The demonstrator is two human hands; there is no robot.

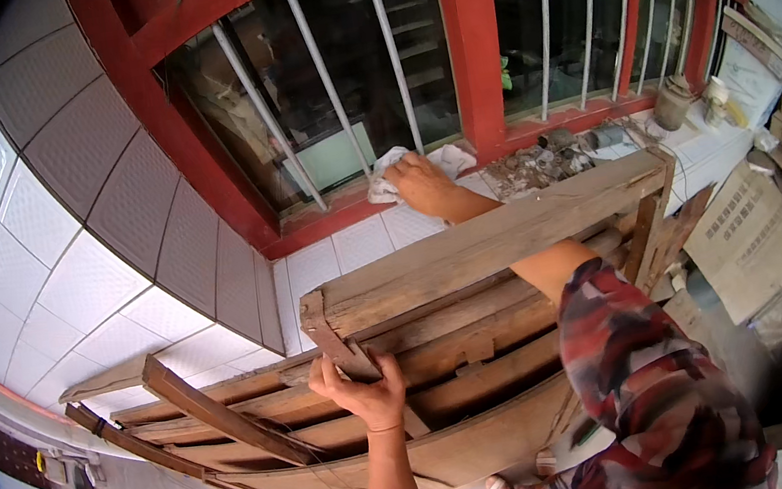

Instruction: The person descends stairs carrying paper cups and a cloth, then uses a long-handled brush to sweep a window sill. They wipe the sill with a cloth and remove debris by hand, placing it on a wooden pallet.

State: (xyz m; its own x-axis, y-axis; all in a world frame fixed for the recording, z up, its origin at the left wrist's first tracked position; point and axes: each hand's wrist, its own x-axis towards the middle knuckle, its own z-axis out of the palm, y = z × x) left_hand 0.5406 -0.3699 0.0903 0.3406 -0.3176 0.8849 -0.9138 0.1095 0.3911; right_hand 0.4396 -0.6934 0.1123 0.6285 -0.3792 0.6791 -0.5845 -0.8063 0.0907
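My right hand (420,183) presses a crumpled white cloth (388,175) against the red window frame (346,196), near the foot of the metal bars (325,80). Its fingers are bent over the cloth, and part of the cloth spreads out to the right of the hand. The right forearm passes behind a wooden board (482,246) of an old wooden frame. Lower down, my left hand (363,389) grips the end of a short wooden slat (341,350) at that frame's left corner, thumb on one side and fingers on the other.
Debris (538,165) and a rusty can (673,102) lie on the white tiled sill (360,241) to the right. Cardboard (757,235) and plastic bags stand at the far right. Wooden planks (227,413) lean below a tiled wall (94,289) at left.
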